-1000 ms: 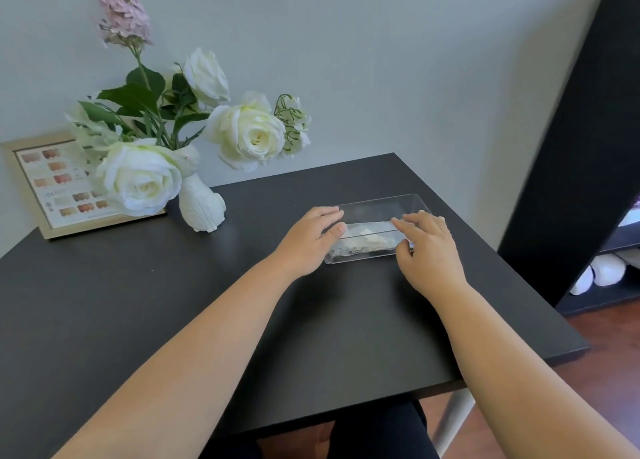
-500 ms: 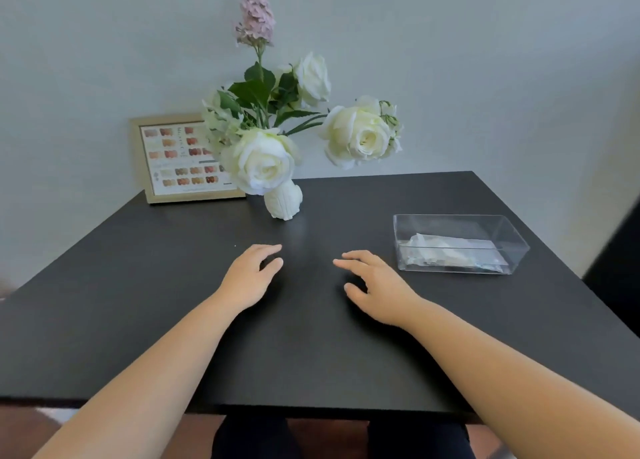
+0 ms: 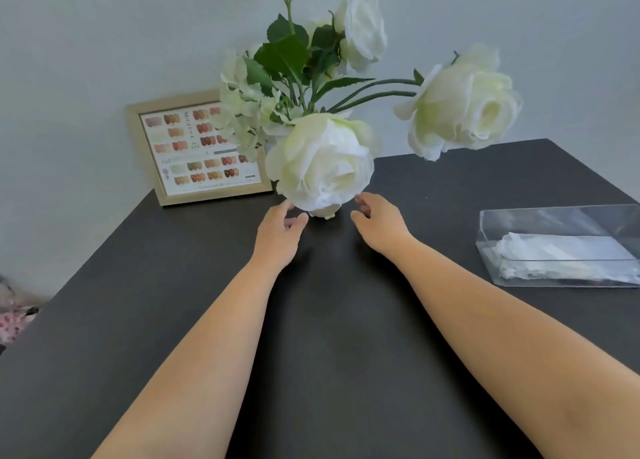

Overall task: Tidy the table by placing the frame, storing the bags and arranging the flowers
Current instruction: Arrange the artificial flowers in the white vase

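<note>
Left hand (image 3: 278, 228): I see it open, fingers loosely spread, just left of the white vase (image 3: 325, 211), holding nothing
Right hand (image 3: 377, 223): open too, just right of the vase
Flowers (image 3: 320, 162): standing in the vase, mid-table
Frame (image 3: 194, 148): propped against the wall
Bags (image 3: 557, 256): inside the clear box (image 3: 491, 247) on my right
</note>
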Tool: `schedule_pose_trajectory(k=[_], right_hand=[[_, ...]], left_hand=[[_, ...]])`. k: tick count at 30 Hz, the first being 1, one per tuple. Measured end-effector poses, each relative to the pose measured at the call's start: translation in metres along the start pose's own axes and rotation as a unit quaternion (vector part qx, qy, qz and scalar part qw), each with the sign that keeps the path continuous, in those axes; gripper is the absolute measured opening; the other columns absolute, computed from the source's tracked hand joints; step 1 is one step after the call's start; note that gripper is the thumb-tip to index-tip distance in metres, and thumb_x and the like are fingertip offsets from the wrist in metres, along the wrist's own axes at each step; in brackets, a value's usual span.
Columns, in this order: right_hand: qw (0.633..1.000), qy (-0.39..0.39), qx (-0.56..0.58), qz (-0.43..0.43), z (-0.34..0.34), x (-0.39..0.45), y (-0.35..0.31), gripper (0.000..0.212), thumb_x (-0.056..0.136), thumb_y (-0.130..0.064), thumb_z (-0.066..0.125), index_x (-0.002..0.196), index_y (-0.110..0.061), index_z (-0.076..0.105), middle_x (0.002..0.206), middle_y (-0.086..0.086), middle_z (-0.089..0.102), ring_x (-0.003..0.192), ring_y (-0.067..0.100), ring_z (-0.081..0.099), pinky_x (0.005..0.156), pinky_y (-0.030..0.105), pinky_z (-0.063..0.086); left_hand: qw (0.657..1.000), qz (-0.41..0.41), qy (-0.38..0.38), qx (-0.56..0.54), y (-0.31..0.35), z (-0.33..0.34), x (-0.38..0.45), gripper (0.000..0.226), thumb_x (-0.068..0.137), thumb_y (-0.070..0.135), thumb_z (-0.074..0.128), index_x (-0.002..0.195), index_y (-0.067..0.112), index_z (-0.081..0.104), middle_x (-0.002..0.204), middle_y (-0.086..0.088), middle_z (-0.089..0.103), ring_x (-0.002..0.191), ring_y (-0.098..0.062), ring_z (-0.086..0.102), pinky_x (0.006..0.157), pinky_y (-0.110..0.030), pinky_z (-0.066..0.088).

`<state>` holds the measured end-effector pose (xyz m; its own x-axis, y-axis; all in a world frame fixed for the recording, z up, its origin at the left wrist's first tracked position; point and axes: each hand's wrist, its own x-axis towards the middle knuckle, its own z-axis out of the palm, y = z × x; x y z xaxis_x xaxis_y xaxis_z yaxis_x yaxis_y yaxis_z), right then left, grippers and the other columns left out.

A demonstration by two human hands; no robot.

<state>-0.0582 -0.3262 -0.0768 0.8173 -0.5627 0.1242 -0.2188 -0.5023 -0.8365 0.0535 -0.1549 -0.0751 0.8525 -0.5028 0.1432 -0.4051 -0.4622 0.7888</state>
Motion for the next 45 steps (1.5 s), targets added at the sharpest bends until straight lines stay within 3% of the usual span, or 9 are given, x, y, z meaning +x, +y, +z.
schedule_pose_trajectory(k=[5,9,13,16,20,22,27,37,45], right_hand=[[0.996,-0.018,0.076,0.048,0.017,0.044,-0.002,0.036,0.085,-0.021,0.057,0.058,-0.043,0.05,0.058,-0.02,0.051,0.061,-0.001,0.039,0.061,0.017,0.036],[0.997,0.0,0.059,0.05,0.025,0.048,0.005,0.017,0.089,-0.011,0.06,0.093,-0.027,0.054,0.08,-0.02,0.048,0.07,-0.002,0.045,0.061,0.007,0.037],[1.0,-0.008,0.002,0.017,0.022,0.04,0.007,0.041,0.092,-0.032,0.056,0.131,-0.02,0.053,0.124,-0.002,0.061,0.115,0.017,0.056,0.096,0.023,0.039],[0.999,-0.005,-0.024,0.031,0.019,0.036,0.012,0.018,0.089,-0.026,0.058,0.107,-0.029,0.063,0.093,-0.017,0.058,0.083,-0.002,0.054,0.081,0.011,0.036],[0.999,0.028,-0.027,-0.015,0.017,0.037,-0.002,0.031,0.082,-0.023,0.055,0.068,-0.045,0.038,0.069,-0.019,0.042,0.06,0.0,0.043,0.056,0.022,0.036],[0.998,0.019,-0.056,-0.007,0.019,0.04,-0.003,0.009,0.084,-0.021,0.057,0.083,-0.03,0.057,0.076,-0.007,0.056,0.07,0.014,0.056,0.057,0.025,0.044],[0.996,0.005,-0.089,0.001,0.018,0.05,-0.009,0.058,0.084,-0.02,0.059,0.138,-0.013,0.039,0.119,0.009,0.058,0.106,0.026,0.058,0.088,0.04,0.051],[0.996,0.017,-0.086,0.012,0.025,0.078,-0.002,0.033,0.086,-0.019,0.057,0.116,-0.004,0.053,0.109,0.013,0.063,0.1,0.029,0.06,0.087,0.045,0.052],[0.997,0.069,-0.027,-0.021,0.026,0.081,-0.002,0.07,0.084,-0.025,0.063,0.145,-0.026,0.03,0.12,-0.017,0.042,0.107,0.006,0.047,0.089,0.027,0.041]], left_hand=[[0.999,0.008,-0.017,-0.038,-0.01,0.006,0.038,0.03,0.09,0.036,0.062,0.108,0.012,0.059,0.092,0.005,0.06,0.069,0.004,0.055,0.067,-0.019,0.044],[0.999,-0.005,-0.024,-0.024,-0.015,0.012,0.046,0.021,0.095,0.018,0.056,0.075,0.023,0.052,0.071,0.011,0.046,0.068,-0.011,0.045,0.064,-0.023,0.041],[0.997,0.012,-0.082,-0.008,-0.002,0.019,0.057,0.017,0.098,0.028,0.057,0.114,0.023,0.059,0.114,-0.002,0.062,0.109,-0.025,0.059,0.091,-0.023,0.046],[0.997,0.001,-0.078,-0.019,0.003,0.025,0.062,0.028,0.096,0.009,0.056,0.123,0.005,0.059,0.116,-0.016,0.063,0.114,-0.032,0.056,0.078,-0.008,0.039],[0.997,0.015,-0.062,-0.051,0.009,0.028,0.07,0.011,0.094,0.026,0.058,0.102,0.021,0.062,0.103,-0.013,0.062,0.089,-0.01,0.061,0.069,-0.022,0.044],[0.995,0.038,-0.064,-0.059,0.011,0.028,0.074,0.041,0.089,0.035,0.062,0.128,0.022,0.056,0.117,-0.002,0.063,0.096,-0.002,0.061,0.076,-0.021,0.047],[0.994,0.055,-0.058,-0.071,0.014,0.028,0.084,0.061,0.088,0.04,0.067,0.142,0.027,0.043,0.131,0.008,0.056,0.107,-0.011,0.064,0.095,-0.035,0.05],[0.992,0.056,-0.072,-0.084,0.005,0.036,0.115,0.07,0.091,0.047,0.062,0.15,0.023,0.033,0.146,0.003,0.048,0.123,-0.018,0.057,0.105,-0.043,0.045],[0.986,0.068,-0.064,-0.141,0.006,0.034,0.113,0.073,0.088,0.044,0.067,0.149,0.022,0.033,0.147,0.003,0.048,0.125,-0.018,0.056,0.104,-0.041,0.045]])
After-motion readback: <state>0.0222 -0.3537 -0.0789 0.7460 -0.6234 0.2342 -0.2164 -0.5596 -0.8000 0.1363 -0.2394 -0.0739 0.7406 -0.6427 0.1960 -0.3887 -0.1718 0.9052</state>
